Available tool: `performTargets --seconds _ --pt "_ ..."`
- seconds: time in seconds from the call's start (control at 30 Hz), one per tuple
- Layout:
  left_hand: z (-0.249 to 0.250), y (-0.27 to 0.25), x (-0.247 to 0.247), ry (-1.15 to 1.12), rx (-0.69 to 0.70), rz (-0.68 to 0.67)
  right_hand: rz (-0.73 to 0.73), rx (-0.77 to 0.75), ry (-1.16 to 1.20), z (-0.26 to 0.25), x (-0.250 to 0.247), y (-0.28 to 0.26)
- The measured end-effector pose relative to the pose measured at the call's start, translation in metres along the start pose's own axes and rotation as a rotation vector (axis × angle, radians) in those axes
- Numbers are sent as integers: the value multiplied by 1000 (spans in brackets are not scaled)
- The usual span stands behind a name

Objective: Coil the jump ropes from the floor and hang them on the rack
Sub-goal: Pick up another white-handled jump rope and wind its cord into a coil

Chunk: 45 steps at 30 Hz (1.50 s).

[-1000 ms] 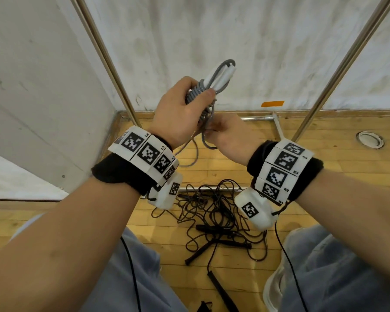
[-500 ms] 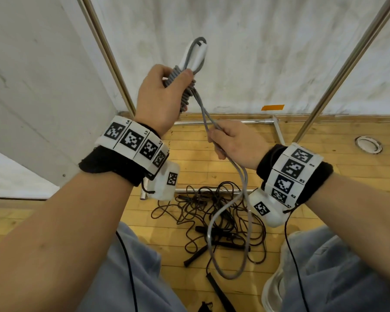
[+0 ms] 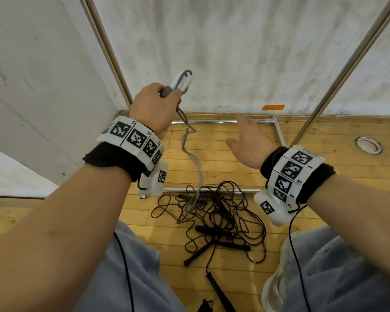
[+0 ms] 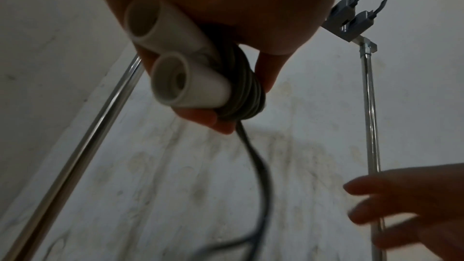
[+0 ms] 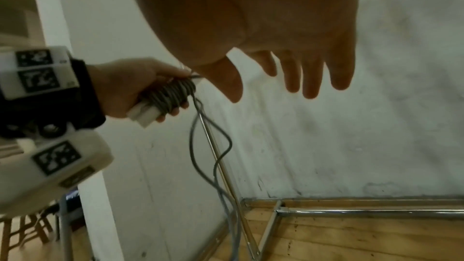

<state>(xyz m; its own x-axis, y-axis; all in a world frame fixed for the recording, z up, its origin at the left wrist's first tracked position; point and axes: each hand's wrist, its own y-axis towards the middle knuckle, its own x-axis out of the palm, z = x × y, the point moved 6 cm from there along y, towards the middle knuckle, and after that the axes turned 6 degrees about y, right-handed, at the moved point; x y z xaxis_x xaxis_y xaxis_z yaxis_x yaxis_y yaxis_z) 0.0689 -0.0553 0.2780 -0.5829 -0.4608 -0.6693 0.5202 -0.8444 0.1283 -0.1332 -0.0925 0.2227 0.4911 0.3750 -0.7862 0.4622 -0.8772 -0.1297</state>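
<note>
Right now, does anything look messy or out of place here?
Yes. Black ropes lie tangled on the floor. The grey rope is only partly wound round its handles in the left hand; its tail dangles loose.

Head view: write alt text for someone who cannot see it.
A left hand grips a grey jump rope wound around its white handles, its tail trailing down; the right hand is open beside it. Black ropes lie tangled on the wooden floor.
</note>
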Motion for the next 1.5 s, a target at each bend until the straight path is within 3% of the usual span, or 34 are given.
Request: performTargets --seconds 0.13,0.3,0.43,0.53,0.63,0.8,0.93,1.03,1.13,1.37,1.5 --pt "6 -12 21 -112 -43 -168 71 -74 103 -11 -5 -1" --pt "25 -29 41 -289 -14 -320 -20 -122 263 -26 21 -11" --pt "38 -36 41 -406 89 -438 120 -122 283 -20 8 -3" --pt "38 -35 36 -396 123 -417 170 -120 281 -12 -1 2" --pt "34 -29 30 -298 175 -338 122 -128 361 -9 0 5" --pt "22 -14 19 108 293 -80 -6 -64 795 -15 6 5" --pt "7 -6 24 362 301 -31 -2 -201 459 -28 2 3" --pt "-1 -6 36 553 325 -80 10 -296 166 -35 -3 1" --pt "-4 -7 47 597 344 -161 -20 -350 -51 -37 -10 -2" --pt "4 -36 82 664 405 -451 31 -431 -170 -37 -23 -11" --pt "16 -54 90 656 525 -501 109 -385 -134 -30 -27 -7"
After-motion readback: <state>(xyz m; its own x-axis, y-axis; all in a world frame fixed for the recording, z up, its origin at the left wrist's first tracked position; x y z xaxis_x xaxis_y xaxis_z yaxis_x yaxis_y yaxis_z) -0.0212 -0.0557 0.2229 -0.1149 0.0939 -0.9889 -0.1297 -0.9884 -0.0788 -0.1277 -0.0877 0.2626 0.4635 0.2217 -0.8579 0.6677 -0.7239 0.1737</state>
